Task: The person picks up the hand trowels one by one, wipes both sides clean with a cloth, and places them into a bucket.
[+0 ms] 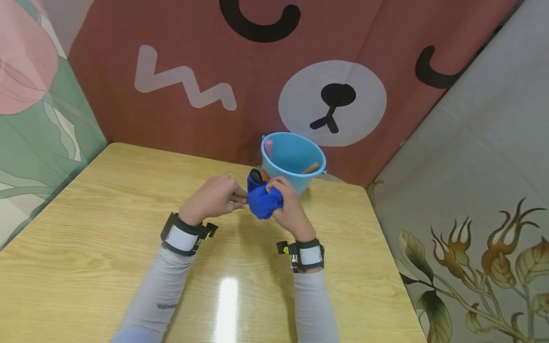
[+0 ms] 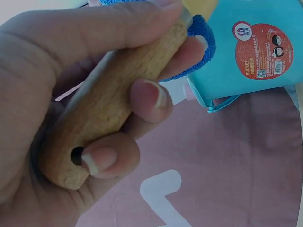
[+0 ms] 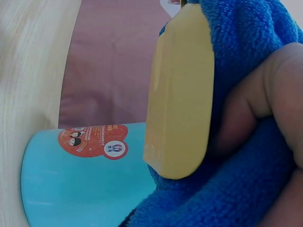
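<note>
My left hand [image 1: 216, 197] grips the wooden handle [image 2: 109, 99] of a small tool, with the fingers curled round it and a hole showing near its end. The tool's flat yellow head [image 3: 182, 94] has rounded corners and lies against a bunched blue terry cloth [image 1: 263, 202]. My right hand [image 1: 293, 209] grips that cloth, its fingers partly sunk in the folds behind the yellow head. Part of the cloth shows a black edge in the head view. Both hands work above the table, just in front of a light blue bucket [image 1: 296, 181].
Inside the bucket, a pink piece [image 1: 268, 146] leans at the left and a brown handle-like end [image 1: 311, 167] at the right. The bucket stands near the back edge of the wooden table [image 1: 107, 238]. Behind it hangs a brown bear-print cloth [image 1: 193, 128]; patterned sheets flank both sides.
</note>
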A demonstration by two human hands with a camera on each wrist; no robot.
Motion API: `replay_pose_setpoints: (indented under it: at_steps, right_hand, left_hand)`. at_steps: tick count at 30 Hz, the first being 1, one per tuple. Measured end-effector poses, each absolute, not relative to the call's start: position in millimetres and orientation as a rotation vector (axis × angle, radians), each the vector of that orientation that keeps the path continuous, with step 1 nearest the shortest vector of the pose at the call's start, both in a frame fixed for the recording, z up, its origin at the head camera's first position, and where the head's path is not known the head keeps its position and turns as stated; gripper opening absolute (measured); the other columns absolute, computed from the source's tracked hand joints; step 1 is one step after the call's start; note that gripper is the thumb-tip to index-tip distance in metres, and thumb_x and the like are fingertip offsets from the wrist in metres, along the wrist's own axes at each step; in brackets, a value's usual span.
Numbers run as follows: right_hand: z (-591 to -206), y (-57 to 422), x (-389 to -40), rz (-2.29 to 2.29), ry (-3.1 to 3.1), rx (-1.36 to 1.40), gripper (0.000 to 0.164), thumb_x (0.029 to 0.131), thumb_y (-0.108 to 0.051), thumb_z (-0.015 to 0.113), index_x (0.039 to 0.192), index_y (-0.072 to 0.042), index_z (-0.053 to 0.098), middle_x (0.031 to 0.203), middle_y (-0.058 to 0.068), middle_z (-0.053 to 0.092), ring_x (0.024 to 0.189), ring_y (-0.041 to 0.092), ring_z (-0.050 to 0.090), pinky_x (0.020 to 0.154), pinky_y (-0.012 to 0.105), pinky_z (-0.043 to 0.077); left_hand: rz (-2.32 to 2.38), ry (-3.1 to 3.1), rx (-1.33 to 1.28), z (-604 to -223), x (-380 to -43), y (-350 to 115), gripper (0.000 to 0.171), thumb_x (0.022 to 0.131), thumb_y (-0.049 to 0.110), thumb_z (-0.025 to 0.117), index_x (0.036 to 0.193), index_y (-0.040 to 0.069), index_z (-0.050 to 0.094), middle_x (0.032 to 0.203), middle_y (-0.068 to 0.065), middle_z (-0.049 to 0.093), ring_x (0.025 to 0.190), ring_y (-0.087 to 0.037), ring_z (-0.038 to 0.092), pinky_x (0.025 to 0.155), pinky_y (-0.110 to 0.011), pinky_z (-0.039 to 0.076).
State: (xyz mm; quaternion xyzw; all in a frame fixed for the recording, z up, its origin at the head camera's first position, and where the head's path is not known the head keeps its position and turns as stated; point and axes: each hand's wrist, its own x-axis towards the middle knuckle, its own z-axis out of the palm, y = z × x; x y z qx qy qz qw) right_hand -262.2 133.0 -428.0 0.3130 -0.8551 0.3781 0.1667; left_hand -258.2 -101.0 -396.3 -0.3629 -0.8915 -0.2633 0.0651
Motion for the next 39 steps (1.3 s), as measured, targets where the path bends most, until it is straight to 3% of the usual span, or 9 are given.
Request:
replay_pose_setpoints:
  at_steps: [21,31,39]
  right_hand:
    - [-426.1,144.0,-262.7,1.100,-2.476,0.894,0.057,0.057,0.029,0.046,0.101,-0.005,0.061,0.118,0.013,0.059,0.115,0.033,0.057,0.098,0.053,0.051]
    - [-427.8,161.6,-266.4,1.053,-2.478,0.827,0.052,0.064,0.031,0.049,0.101,-0.003,0.062,0.114,0.014,0.059,0.111,0.033,0.056,0.097,0.050,0.049]
    - [-428.4,170.8,-266.2,1.057,-2.509,0.782,0.051,0.066,0.030,0.048,0.102,-0.003,0.062,0.115,0.014,0.059,0.110,0.035,0.056,0.096,0.054,0.049]
  left_hand:
    - [-0.846,-2.712,-1.072,-396.1,-257.7,-107.1,0.020,0.084,0.014,0.085,0.103,0.007,0.082,0.092,-0.002,0.079,0.082,-0.013,0.075,0.075,-0.035,0.062]
    - [-0.844,-2.716,-1.035,-391.1,-254.8,-115.5,0.022,0.082,0.011,0.086,0.102,0.006,0.082,0.092,-0.002,0.079,0.080,-0.013,0.075,0.073,-0.035,0.062]
    - [-0.868,-2.717,-1.001,-391.6,-255.0,-123.1,0.021,0.081,0.011,0.087,0.101,0.007,0.082,0.091,-0.001,0.079,0.079,-0.011,0.074,0.074,-0.035,0.062]
